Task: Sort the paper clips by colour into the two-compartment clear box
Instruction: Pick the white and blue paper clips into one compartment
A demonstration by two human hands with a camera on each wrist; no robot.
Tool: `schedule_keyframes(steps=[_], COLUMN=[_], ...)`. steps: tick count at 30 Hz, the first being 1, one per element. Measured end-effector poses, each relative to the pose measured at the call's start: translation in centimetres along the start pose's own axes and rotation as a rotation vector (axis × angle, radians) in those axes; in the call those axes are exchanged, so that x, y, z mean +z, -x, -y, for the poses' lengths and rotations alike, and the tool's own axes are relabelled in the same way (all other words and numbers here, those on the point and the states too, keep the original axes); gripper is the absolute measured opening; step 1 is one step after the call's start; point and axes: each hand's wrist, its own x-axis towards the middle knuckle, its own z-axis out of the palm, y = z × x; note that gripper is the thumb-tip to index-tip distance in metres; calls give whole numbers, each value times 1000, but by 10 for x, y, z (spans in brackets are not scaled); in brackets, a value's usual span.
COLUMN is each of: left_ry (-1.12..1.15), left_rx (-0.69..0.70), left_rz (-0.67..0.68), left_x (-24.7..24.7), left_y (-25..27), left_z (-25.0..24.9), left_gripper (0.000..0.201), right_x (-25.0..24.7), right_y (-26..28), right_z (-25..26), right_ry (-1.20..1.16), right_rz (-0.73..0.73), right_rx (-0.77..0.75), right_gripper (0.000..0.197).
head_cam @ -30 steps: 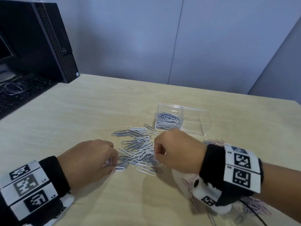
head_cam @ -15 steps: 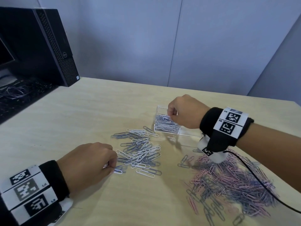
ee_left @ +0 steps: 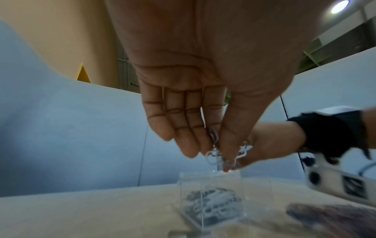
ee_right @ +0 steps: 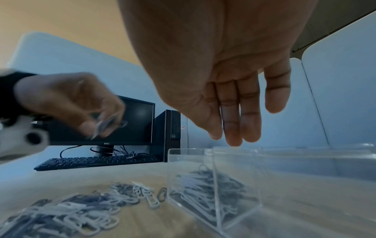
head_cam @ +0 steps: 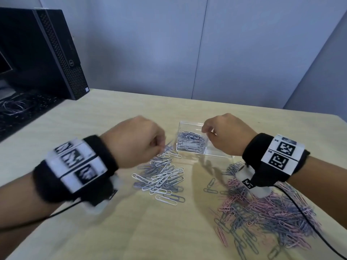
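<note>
The clear two-compartment box (head_cam: pixel 217 155) stands at the table's middle. Its left compartment holds blue and white paper clips (head_cam: pixel 191 143); the right one looks empty. My left hand (head_cam: pixel 162 145) hovers just left of the box and pinches a few blue and white clips (ee_left: pixel 215 154) between thumb and fingers. My right hand (head_cam: pixel 205 129) hangs over the box's rim with straight fingers (ee_right: pixel 234 136) and holds nothing. A loose blue and white pile (head_cam: pixel 161 175) lies in front of the box.
A large pink and blue clip pile (head_cam: pixel 266 212) lies at the front right, under my right wrist. A black computer tower (head_cam: pixel 56 53), monitor (ee_right: pixel 138 122) and keyboard (ee_right: pixel 97 161) stand at the far left. Cables trail from both wrists.
My left hand has lifted off the blue and white pile with clips and moved up towards the box. My right hand stays over the box, shifted slightly right, fingers now straight.
</note>
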Motion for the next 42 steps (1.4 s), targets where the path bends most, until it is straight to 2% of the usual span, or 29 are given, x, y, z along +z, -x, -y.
schedule_keyframes(steps=[4,8,16,18,22,25,29,32,37,42], left_ry=[6,-71,-206,-182,-114,-54,-26,-34,-78,-74], left_rx=[45,43,29,29,64,77,-2,-54,-87,-84], left_rz=[-63,18,211,210,93,37,133,183,264,276], left_x=[1,12,38,39,30,22,20,23,38,46], left_y=[-65,-109,-127,-122,-100,-68,-14,17,44,50], left_z=[-13,-21,-25,-22,-13,-5,10,19,27,29], left_gripper=[6,8,13,15,21,15,12,11,20,13], right_x=[2,4,5,6,6,10,15,19,34,43], right_y=[6,8,10,9,10,12,18,26,28,23], right_z=[1,0,-1,-1,1,4,14,29,53,60], right_ry=[37,58,102,124,156,207,300,257,-37,-26], right_rz=[6,11,32,36,39,40,20,-15,216,329], right_rx=[-12,-14,-31,-38,-55,-65,-103,-199,-301,-311], right_gripper=[30,30,28,26,26,25,19,19,24,25])
